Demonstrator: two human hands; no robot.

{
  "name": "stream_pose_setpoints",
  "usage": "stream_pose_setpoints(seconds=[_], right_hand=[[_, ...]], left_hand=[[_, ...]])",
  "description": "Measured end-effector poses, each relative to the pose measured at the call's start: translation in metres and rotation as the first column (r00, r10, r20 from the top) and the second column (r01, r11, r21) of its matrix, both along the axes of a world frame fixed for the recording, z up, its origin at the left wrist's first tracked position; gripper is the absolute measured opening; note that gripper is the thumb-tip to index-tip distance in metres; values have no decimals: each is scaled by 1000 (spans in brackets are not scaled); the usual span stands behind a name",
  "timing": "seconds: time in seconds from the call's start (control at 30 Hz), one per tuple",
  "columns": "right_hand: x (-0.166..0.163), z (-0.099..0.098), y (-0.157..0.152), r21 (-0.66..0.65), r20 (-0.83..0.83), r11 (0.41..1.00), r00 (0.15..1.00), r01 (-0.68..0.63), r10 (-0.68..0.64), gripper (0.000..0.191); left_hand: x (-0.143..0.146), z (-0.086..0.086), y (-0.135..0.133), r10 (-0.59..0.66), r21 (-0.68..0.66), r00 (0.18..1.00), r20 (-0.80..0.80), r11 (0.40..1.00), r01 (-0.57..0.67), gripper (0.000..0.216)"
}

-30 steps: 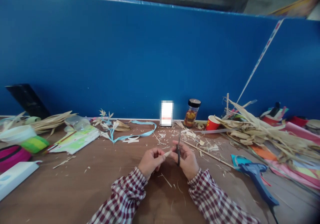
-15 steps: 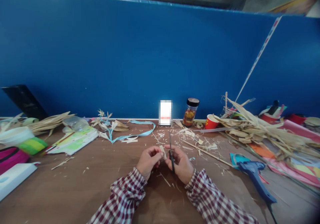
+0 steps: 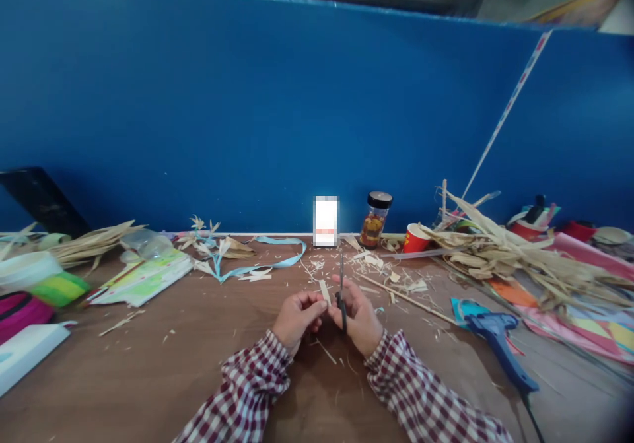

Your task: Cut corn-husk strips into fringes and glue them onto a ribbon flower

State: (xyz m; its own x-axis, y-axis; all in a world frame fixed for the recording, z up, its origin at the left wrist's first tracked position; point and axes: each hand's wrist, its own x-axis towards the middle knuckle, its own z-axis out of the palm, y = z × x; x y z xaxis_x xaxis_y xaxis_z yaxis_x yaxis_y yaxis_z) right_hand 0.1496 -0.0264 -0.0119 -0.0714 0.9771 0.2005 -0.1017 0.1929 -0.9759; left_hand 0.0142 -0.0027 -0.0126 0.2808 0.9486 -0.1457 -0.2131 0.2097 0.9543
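Note:
Between thumb and fingers, my left hand (image 3: 298, 319) pinches a short pale strip of dried husk (image 3: 324, 290), which sticks up and away from me. My right hand (image 3: 360, 316) is closed round black-handled scissors (image 3: 341, 303), their narrow blades pointing away from me. The blades stand just right of the strip, apart from it. Whether they are parted is too fine to make out. Beyond both hands, thin pale cuttings (image 3: 321, 268) lie scattered over the brown table (image 3: 208, 370).
To the right lie a blue glue gun (image 3: 502, 347), a thin stick (image 3: 411, 301) and a heap of dried husks (image 3: 500, 251). A black-lidded jar (image 3: 375, 222) and a red cup (image 3: 416, 238) stand at the back. Blue ribbon (image 3: 267, 268) and a painted sheet (image 3: 146, 278) lie left.
The scissors have moved slightly right, away from the strip, and now point more upright. My right forefinger has lifted a little. My left hand still holds the strip, and the whole view has shifted slightly.

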Motion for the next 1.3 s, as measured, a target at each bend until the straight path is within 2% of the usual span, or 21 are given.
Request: stream_pose_setpoints(seconds=[0.17, 0.43, 0.57, 0.87, 1.3], right_hand=[[-1, -3, 1, -7, -4, 1000, 1000, -20, 20, 55], [-2, -2, -1, -100, 99, 992, 991, -76, 86, 43], [-2, -3, -1, -123, 130, 985, 982, -121, 137, 32], [2, -6, -1, -190, 97, 948, 956, -255, 277, 36], [2, 2, -3, -259, 122, 930, 947, -260, 298, 37]], left_hand=[[2, -2, 0, 32, -9, 998, 49, 999, -31, 22], [-8, 5, 7, 193, -168, 961, 199, 973, -161, 22], [-12, 7, 11, 236, -210, 943, 235, 960, -188, 19], [-16, 10, 13, 283, -196, 920, 270, 952, -236, 18], [-17, 11, 14, 301, -135, 929, 216, 952, -277, 23]])
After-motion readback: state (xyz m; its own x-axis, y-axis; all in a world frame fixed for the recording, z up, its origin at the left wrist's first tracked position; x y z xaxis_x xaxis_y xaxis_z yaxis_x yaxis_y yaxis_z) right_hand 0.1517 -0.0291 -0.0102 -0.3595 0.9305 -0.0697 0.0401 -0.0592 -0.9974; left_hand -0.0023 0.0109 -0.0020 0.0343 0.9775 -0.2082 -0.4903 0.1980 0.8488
